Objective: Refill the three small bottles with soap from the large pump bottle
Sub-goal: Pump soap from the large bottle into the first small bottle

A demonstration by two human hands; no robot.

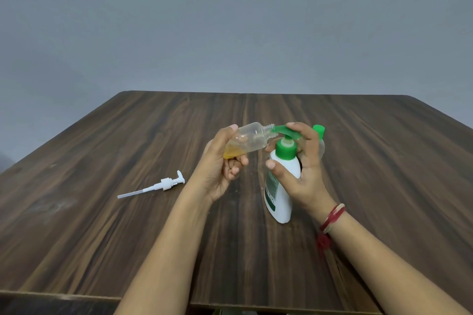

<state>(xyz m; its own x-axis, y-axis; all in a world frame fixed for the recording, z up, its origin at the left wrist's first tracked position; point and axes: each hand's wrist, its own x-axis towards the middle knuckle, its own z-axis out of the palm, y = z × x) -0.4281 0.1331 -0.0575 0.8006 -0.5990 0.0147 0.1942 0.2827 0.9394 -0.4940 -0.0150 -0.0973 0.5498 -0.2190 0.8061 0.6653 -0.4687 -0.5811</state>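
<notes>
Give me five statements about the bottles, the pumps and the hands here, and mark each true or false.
1. The left hand holds a clear small bottle, tilted, with no cap on it. True.
2. That small bottle is full to the neck. False: only a little amber liquid sits at its lower end.
3. The right hand is on the large white bottle, its fingers on the green pump head. True.
4. The white pump is screwed onto a bottle. False: it lies loose on the table, left of the hands.
5. The green nozzle points away from the small bottle. False: its tip is at the bottle's mouth.
</notes>
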